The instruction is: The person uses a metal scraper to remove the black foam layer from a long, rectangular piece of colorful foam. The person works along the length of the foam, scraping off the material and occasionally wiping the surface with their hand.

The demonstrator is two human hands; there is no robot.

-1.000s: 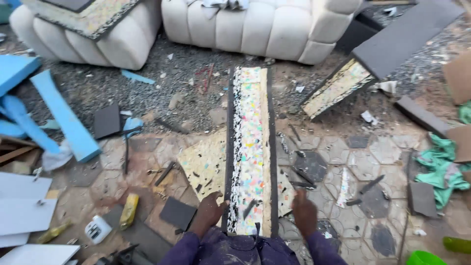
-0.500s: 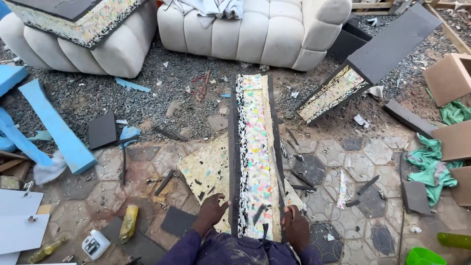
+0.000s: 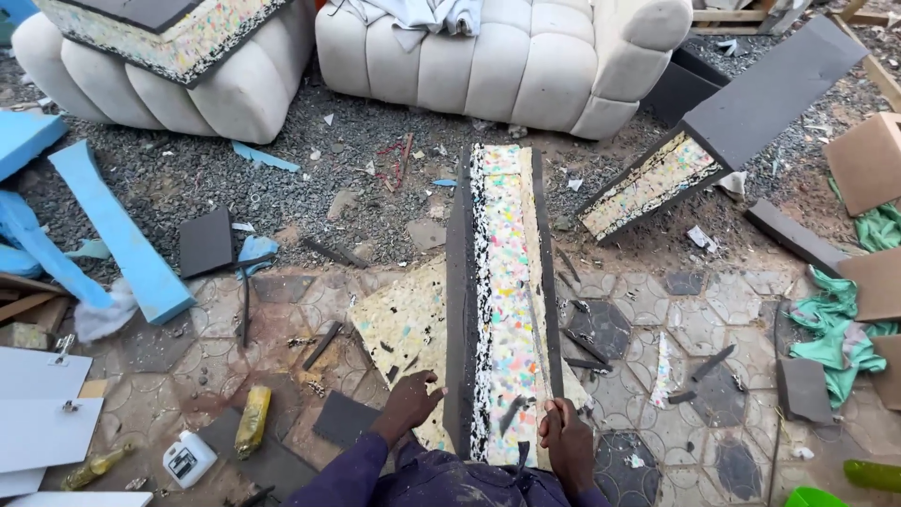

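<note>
A long, narrow foam slab [image 3: 502, 300], its core a speckled mix of multicoloured recycled crumbs edged on both long sides by dark grey foam strips, lay on the floor [image 3: 657, 310] with its long axis running straight away from the worker toward a cream tufted sofa [image 3: 526, 61]. The near end sat between the hands; the far end reached onto loose grey gravel. The left hand [image 3: 409, 404] pressed flat, fingers spread, against the slab's left grey strip. The right hand [image 3: 563, 441] was curled closed at the slab's near right corner, though what it pinched could not be told. A yellowish, ragged-edged foam sheet [image 3: 399, 324] lay under the slab's near half. The floor there was worn hexagonal paving, littered with dark foam offcuts. Blue foam planks [image 3: 117, 230] lay toward the left edge, a second grey-topped speckled slab [image 3: 713, 141] lay angled at the right, and green cloth [image 3: 831, 333] was bunched beyond it.
</note>
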